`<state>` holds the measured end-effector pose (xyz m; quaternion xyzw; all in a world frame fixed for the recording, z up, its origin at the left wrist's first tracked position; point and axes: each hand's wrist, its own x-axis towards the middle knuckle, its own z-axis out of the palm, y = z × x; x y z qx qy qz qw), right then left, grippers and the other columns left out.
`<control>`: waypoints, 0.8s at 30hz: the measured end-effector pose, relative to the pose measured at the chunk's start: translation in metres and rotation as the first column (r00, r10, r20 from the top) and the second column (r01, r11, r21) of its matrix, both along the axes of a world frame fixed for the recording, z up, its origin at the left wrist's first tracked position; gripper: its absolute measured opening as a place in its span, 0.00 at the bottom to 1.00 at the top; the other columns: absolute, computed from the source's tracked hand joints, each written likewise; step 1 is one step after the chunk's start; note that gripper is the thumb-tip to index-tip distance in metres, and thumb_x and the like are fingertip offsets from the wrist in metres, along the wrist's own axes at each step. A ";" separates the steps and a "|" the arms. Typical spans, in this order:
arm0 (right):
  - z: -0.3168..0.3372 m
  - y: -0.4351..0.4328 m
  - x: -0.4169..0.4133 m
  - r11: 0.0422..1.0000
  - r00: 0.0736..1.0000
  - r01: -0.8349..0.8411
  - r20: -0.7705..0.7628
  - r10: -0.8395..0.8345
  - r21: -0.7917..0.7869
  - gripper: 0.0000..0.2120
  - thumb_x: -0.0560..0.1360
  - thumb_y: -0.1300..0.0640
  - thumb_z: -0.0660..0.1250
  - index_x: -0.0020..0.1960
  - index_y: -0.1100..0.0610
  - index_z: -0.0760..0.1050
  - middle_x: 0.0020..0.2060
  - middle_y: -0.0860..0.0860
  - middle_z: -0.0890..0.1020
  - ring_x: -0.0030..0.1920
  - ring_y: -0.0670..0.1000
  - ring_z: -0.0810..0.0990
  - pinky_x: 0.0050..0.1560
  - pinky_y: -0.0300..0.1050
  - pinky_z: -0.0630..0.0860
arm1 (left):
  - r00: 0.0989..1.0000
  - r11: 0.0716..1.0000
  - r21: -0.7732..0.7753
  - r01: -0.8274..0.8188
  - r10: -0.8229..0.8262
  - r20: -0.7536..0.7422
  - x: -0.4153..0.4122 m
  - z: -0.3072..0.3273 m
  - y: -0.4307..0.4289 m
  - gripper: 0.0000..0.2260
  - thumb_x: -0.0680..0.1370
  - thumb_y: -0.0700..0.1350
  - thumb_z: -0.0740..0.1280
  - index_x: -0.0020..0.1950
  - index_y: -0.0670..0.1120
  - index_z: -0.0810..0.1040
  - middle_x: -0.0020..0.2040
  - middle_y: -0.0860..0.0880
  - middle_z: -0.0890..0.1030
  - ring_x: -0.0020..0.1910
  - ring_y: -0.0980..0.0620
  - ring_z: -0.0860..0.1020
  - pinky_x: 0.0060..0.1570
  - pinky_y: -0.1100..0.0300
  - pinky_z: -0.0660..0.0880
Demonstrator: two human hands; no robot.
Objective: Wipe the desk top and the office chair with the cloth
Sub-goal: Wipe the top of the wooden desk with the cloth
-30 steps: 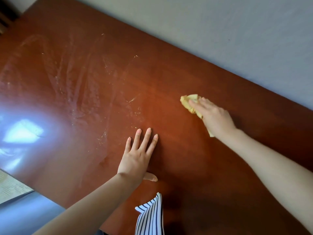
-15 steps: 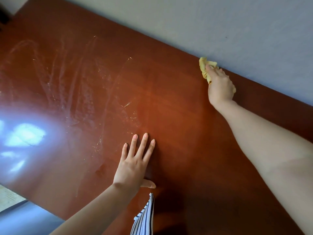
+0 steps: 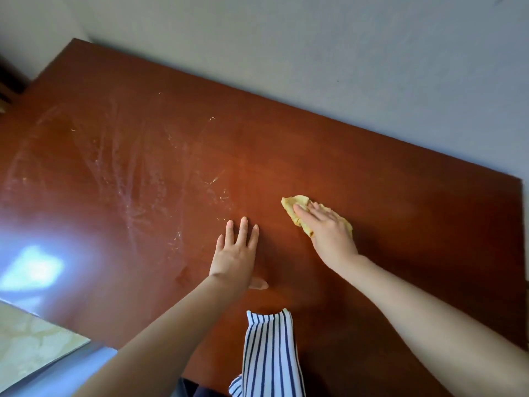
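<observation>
Desk top [image 3: 372, 173], left hand [image 3: 233, 259] flat — fingers [image 3: 242, 230] spread, right hand [image 3: 329, 233] pressing yellow cloth [image 3: 294, 203]

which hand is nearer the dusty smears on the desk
Left. The left hand lies flat on the desk just right of the dusty smears; the right hand presses the yellow cloth farther right.

The desk top [image 3: 372, 173] is glossy reddish-brown wood. Pale dusty streaks [image 3: 137, 190] and small specks cover its left half, and the right half looks clean. The cloth [image 3: 297, 203] is yellow and crumpled. It lies right of centre, pressed flat under the right hand [image 3: 329, 233], with its far-left end showing past the fingertips.
</observation>
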<state>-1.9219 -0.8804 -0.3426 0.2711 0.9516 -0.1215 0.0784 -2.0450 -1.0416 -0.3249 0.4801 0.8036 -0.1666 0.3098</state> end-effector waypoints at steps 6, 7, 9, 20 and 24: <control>0.010 -0.074 0.024 0.999 0.993 0.005 0.115 0.000 -0.036 0.32 0.79 0.57 0.60 0.78 0.49 0.47 0.75 0.54 0.59 0.75 0.54 0.57 0.73 0.46 0.57 | 0.962 0.919 0.307 -0.249 0.198 0.188 0.019 0.013 -0.013 0.32 0.77 0.61 0.61 0.75 0.46 0.58 0.75 0.45 0.59 0.75 0.43 0.55 0.72 0.50 0.55; 0.012 -0.084 0.025 0.998 0.989 0.028 0.150 -0.019 -0.058 0.34 0.79 0.54 0.61 0.78 0.50 0.45 0.76 0.55 0.58 0.75 0.56 0.57 0.71 0.47 0.60 | 0.940 0.891 0.332 -0.309 0.234 0.247 0.026 0.012 -0.018 0.28 0.78 0.59 0.62 0.73 0.46 0.63 0.71 0.46 0.64 0.71 0.44 0.60 0.70 0.51 0.61; 0.016 -0.098 0.025 0.990 0.972 0.082 0.227 -0.055 -0.113 0.39 0.77 0.50 0.63 0.77 0.52 0.41 0.76 0.57 0.54 0.75 0.59 0.55 0.69 0.50 0.65 | 0.888 0.857 0.318 -0.405 0.286 0.360 0.040 0.009 -0.027 0.24 0.78 0.57 0.61 0.69 0.45 0.68 0.65 0.46 0.69 0.65 0.46 0.66 0.63 0.54 0.68; 0.039 -0.114 0.045 0.715 0.925 0.378 0.264 -0.272 -0.588 0.34 0.74 0.54 0.64 0.76 0.44 0.54 0.71 0.51 0.68 0.67 0.55 0.70 0.61 0.43 0.69 | 0.696 0.656 0.325 -0.681 0.443 0.565 0.061 0.007 -0.062 0.05 0.79 0.45 0.64 0.49 0.45 0.77 0.44 0.50 0.77 0.44 0.51 0.73 0.42 0.61 0.70; 0.045 -0.112 0.059 0.309 0.799 0.368 0.128 -0.588 -0.877 0.26 0.76 0.69 0.58 0.71 0.51 0.68 0.65 0.54 0.75 0.57 0.44 0.77 0.53 0.37 0.77 | 0.573 0.570 0.302 -0.764 0.384 0.724 0.052 0.022 -0.071 0.04 0.78 0.42 0.63 0.51 0.44 0.76 0.45 0.51 0.78 0.45 0.53 0.74 0.44 0.62 0.69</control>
